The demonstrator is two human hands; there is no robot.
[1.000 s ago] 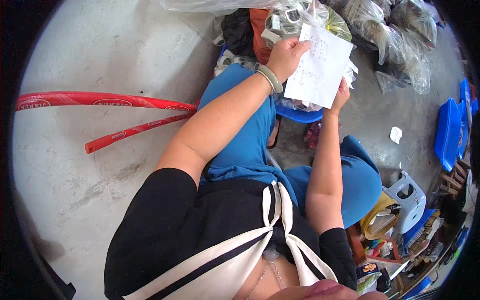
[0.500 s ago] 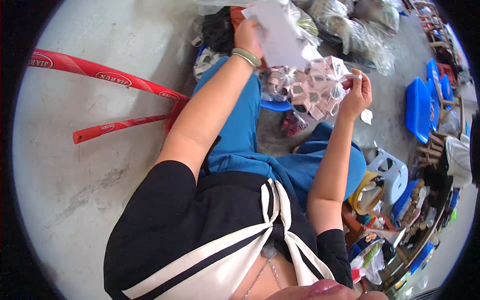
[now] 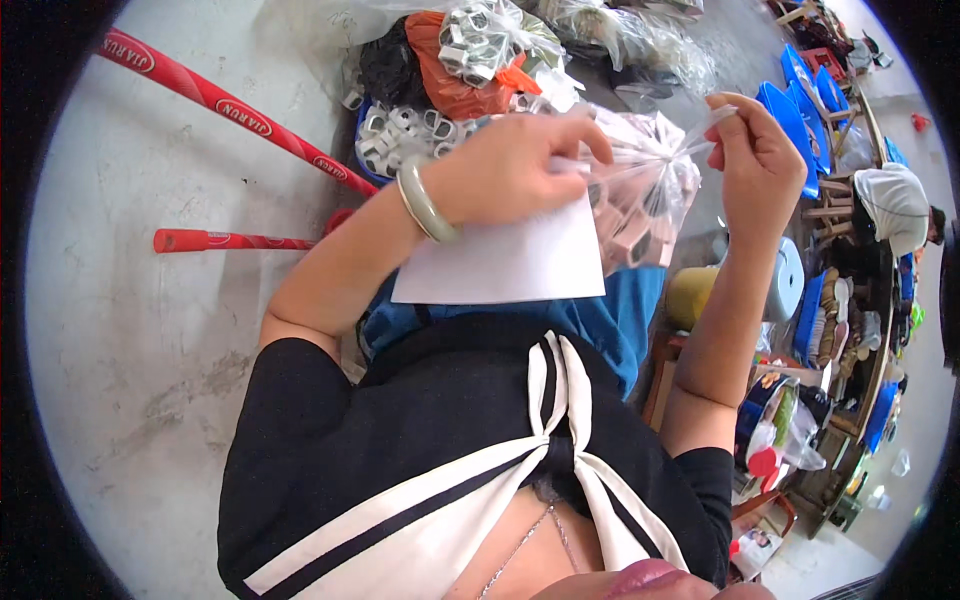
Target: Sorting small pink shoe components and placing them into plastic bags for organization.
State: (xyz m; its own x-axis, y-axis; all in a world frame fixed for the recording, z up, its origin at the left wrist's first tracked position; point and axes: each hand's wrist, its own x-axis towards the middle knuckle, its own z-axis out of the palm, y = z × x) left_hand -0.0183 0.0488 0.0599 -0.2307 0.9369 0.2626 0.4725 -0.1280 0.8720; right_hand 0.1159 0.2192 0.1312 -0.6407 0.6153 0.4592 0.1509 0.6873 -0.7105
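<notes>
Centre of frame, slightly right and high: clear bag, packed with pale pink pieces, several with squarish openings. Film shiny, drawn into radiating creases at a gathered knot. Right grip pinches the loose film past the knot, thumb against fingers, film stretched taut. Left grip, blurred, at the bag's left side, fingers curled; cannot tell whether it has hold of the film. Pale bangle on that wrist. Below it, a white sheet of paper, visible face plain, over blue trousers.

Floor: grey, concrete-like, scuffed, dark streaks at left. Upper left, red tube with oval labels. Upper centre, blue tub of white pieces, beside a black bag and an orange bag; a clear sack of white pieces sits on the orange one.

Right side crowded: blue basins, yellow bucket, pale blue stool. Far right, another person in a white top, bent over.
</notes>
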